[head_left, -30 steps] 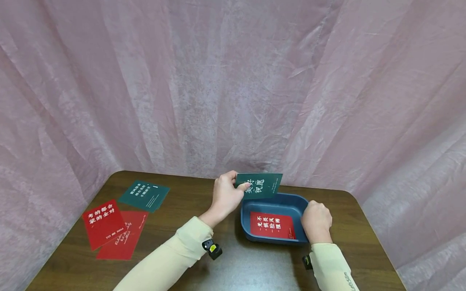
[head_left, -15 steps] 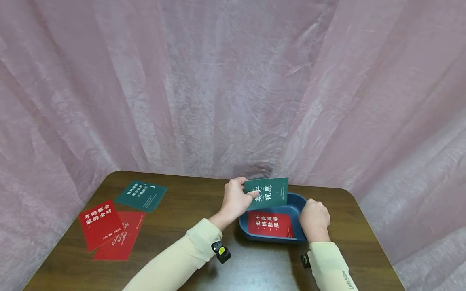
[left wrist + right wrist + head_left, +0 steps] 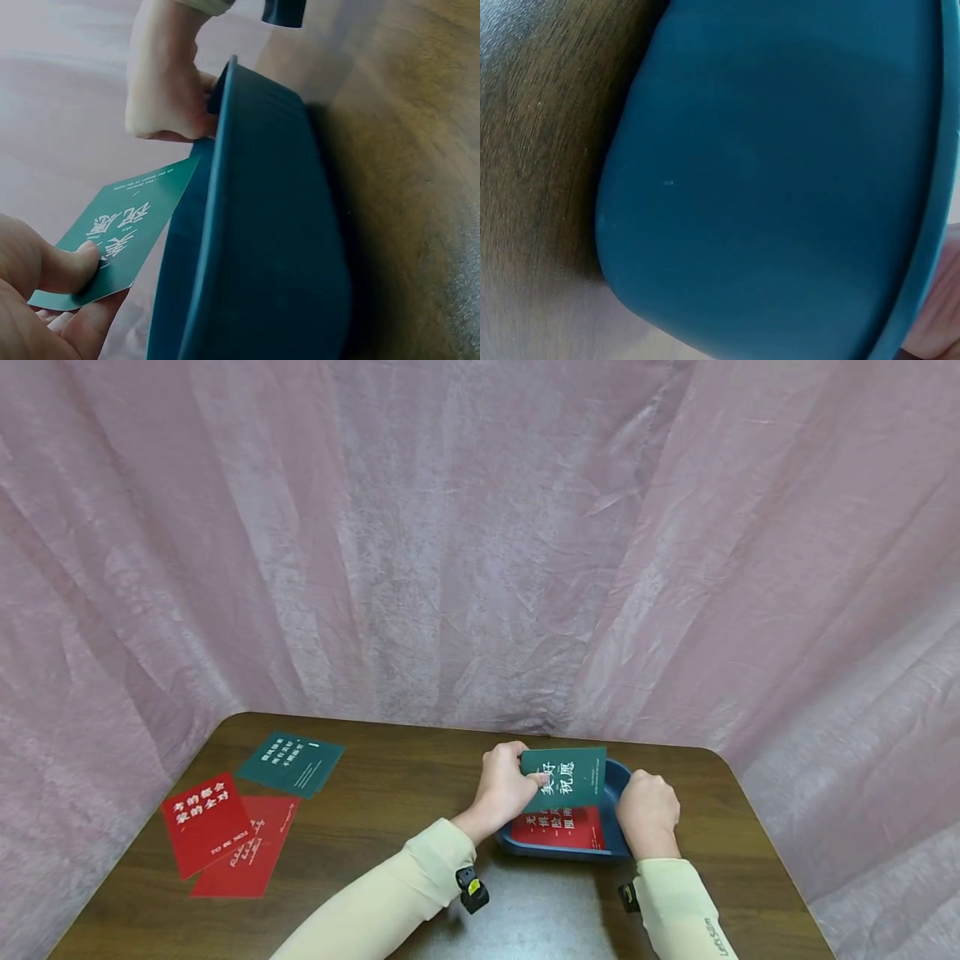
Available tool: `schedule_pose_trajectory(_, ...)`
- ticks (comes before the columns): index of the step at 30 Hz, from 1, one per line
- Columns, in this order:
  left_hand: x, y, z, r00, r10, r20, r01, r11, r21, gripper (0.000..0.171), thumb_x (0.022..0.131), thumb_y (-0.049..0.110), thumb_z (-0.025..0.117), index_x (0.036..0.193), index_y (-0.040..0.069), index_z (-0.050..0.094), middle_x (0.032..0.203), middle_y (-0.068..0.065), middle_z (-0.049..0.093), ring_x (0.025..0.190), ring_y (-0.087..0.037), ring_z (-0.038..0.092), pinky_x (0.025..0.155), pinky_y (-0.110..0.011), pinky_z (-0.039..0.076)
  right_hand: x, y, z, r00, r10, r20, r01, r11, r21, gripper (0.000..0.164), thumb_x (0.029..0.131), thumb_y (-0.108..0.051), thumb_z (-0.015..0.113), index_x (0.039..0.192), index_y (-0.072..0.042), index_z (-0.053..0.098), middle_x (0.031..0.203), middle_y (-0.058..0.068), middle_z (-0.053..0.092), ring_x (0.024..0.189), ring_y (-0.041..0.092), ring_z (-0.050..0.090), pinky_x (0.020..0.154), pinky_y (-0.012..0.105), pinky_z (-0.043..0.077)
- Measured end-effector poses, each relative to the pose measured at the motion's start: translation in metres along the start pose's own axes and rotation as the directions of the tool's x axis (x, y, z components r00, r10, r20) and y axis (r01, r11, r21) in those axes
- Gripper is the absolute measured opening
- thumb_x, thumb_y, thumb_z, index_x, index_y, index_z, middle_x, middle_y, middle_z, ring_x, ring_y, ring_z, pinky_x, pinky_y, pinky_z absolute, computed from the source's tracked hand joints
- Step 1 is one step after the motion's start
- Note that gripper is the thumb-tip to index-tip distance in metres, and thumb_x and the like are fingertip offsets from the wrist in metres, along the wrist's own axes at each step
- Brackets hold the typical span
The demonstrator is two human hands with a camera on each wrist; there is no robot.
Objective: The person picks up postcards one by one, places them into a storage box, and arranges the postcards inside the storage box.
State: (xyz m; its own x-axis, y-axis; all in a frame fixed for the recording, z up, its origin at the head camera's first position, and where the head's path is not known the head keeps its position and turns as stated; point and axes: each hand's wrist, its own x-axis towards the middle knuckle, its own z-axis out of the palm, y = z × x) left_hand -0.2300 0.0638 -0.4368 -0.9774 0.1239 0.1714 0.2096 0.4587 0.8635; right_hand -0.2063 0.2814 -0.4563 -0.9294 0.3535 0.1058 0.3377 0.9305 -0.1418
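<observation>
- Left hand [image 3: 504, 787], at the tray's ten o'clock: is pinching a dark green card [image 3: 581, 777], thumb pressing on its printed face; the left wrist view is showing a finger beneath, which the head view is hiding.
- Dark green card: is tilting above the blue tray [image 3: 615, 828], partly covering a boxed red card [image 3: 568, 835]; whether it is touching the tray, cannot tell.
- Right hand [image 3: 649, 814], at the tray's three o'clock: is gripping the edge, fingers hooking inside in the left wrist view; the head view is showing only its back.
- Boxed red card: is lying in the tray, appearing only in the head view.
- Tray's outer wall: is filling the right wrist view.
- Loose green card [image 3: 291, 764], two loose red cards [image 3: 206, 822]: are lying at eight o'clock, head view only.
</observation>
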Motion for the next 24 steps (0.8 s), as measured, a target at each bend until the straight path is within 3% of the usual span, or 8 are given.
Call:
schedule_pose_trajectory(15,-0.007,-0.002,0.017,0.999,-0.010,0.035,0.006,0.993,0.122,0.036,0.069,0.023,0.083,0.098,0.008,0.069,0.087,-0.002,0.068,0.082,-0.010,0.058,0.070,-0.027,0.050,-0.002,-0.001,-0.002,1.000,0.005,0.013,-0.005,1.000,-0.007,0.021,0.084,-0.007,0.050,0.083,0.009,0.064,0.076,0.031,0.064,0.058,0.036,0.060,0.037,0.047,0.043)
schedule_pose_trajectory(24,-0.008,-0.007,0.023,0.993,-0.066,0.100,0.053,0.991,0.122,0.039,0.072,0.022,0.081,0.105,0.009,0.066,0.089,-0.002,0.069,0.078,-0.006,0.060,0.068,-0.026,0.052,-0.002,-0.002,-0.004,1.000,0.003,0.017,-0.003,1.000,-0.003,0.021,0.084,-0.007,0.051,0.084,0.010,0.064,0.077,0.031,0.064,0.058,0.036,0.061,0.038,0.047,0.044)
